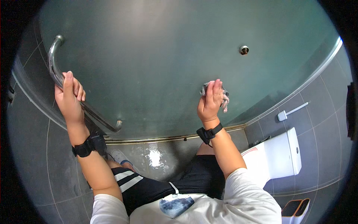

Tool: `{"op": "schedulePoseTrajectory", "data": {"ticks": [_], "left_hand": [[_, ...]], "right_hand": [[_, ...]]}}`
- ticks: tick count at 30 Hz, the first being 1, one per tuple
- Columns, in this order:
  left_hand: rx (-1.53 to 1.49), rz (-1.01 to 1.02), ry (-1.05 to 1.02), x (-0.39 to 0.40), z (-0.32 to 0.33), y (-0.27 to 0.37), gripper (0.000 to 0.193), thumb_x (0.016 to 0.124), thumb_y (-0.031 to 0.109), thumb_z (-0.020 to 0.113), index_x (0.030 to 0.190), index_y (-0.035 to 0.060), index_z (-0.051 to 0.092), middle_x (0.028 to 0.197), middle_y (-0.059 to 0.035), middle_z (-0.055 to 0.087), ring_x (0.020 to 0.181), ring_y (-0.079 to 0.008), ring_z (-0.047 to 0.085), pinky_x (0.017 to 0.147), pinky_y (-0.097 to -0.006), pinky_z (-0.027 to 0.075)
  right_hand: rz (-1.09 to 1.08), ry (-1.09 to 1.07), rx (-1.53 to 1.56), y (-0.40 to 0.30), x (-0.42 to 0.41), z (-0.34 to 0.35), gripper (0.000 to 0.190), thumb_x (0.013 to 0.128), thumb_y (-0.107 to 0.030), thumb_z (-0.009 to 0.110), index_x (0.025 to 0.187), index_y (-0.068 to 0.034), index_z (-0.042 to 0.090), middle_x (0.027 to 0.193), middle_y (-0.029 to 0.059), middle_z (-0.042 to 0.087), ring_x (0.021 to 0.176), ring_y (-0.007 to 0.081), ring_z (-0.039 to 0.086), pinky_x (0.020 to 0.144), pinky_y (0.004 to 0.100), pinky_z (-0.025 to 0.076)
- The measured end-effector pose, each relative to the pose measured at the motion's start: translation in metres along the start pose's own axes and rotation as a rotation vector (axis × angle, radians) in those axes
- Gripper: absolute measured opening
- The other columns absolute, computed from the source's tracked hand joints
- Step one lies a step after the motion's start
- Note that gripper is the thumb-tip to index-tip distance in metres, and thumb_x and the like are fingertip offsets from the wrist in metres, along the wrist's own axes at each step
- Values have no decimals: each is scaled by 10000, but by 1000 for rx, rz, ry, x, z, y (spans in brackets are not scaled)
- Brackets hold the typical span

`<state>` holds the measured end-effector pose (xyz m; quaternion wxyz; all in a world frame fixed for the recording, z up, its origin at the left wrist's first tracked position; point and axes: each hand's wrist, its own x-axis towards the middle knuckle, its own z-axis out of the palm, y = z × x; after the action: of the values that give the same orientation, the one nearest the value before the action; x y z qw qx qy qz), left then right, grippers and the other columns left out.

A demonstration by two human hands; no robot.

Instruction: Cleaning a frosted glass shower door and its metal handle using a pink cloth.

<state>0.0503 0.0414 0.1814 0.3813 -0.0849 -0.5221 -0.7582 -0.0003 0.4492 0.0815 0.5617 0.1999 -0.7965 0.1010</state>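
Note:
A frosted glass shower panel [156, 72] fills the view before me. At its left side, my left hand [70, 95] is closed around a curved chrome handle [53, 60], with the thumb pointing up along the bar. My right hand [211, 100] presses a crumpled, patterned cloth [225, 103] flat against the glass, right of the middle. Part of the cloth hangs out past the fingers; the rest is hidden under the palm. Above and to the right of that hand, a round metal fitting [244, 50] sits on the glass. Each wrist wears a black strap with a device.
A white toilet [279, 156] stands at the right, with a toilet brush [292, 112] on the tiled wall above it. A bin [295, 208] is at the lower right. The metal bottom track [156, 139] borders a wet, shiny tiled floor [145, 165].

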Motion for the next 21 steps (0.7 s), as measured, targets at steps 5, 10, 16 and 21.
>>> {"op": "schedulePoseTrajectory", "data": {"ticks": [5,10,16,21], "left_hand": [[-14,0,1,-4,3,-3,236,971,235,556,787,125,457,584,50,364,459,-27,343,422,-193,307],[-18,-16,-19,-7,4,-5,214,993,221,519,811,125,461,596,52,356,467,-28,332,423,-191,297],[-72,-20,-23,-13,13,-15,160,962,191,571,853,114,481,591,57,373,452,-22,331,411,-188,305],[-96,-51,-79,-16,21,-24,154,954,162,584,856,104,481,595,57,391,445,-18,340,407,-190,319]], "right_hand": [[-351,-120,-241,65,18,-38,614,807,8,498,1414,-72,447,1511,170,345,1436,332,253,1152,477,197],[190,236,-323,166,104,-102,655,838,41,397,1479,-60,308,1518,197,313,1446,318,212,1170,439,139],[670,403,176,206,172,-140,608,882,5,353,1482,1,257,1453,182,405,1339,278,396,1115,339,266],[640,434,395,176,168,-111,612,887,-26,341,1485,25,221,1466,201,375,1332,272,404,1115,342,274]]}}
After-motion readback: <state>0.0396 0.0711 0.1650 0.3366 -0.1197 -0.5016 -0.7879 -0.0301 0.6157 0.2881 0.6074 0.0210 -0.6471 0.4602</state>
